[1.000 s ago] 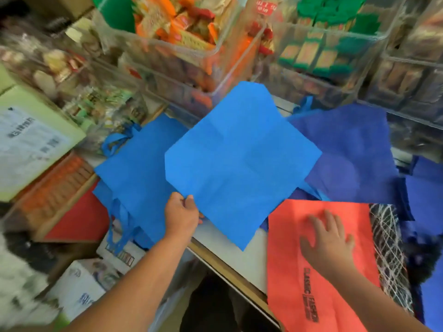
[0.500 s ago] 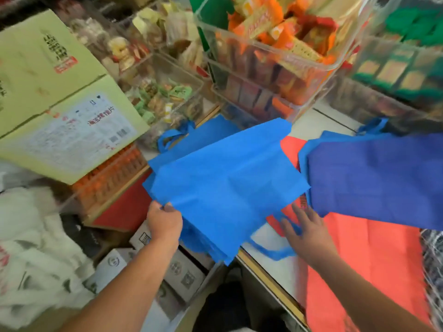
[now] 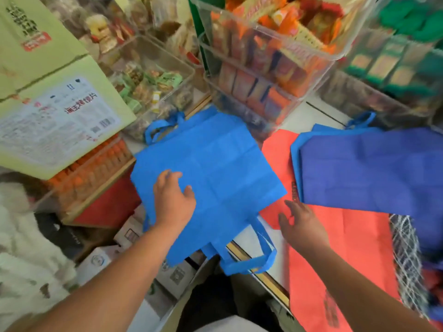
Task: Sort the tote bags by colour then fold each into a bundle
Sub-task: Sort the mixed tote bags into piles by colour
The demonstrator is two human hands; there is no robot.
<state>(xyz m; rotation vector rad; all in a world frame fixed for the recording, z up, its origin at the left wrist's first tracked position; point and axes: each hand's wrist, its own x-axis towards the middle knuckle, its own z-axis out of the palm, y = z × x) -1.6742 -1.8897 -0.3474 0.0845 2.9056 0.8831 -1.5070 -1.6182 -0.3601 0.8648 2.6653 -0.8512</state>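
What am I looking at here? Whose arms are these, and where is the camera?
There is no machine here. These are a person's two bare arms, filmed by one wide-angle camera worn on the head, looking down at the hands. The person is sorting tote bags by colour.

The left hand presses on a light blue tote bag spread over the white counter, with a handle loop hanging past the near edge. The right hand rests with spread fingers on a red tote bag. A dark blue tote bag lies across the far part of the red one. Neither hand grips anything.

Behind the bags stand clear bins of packaged snacks.
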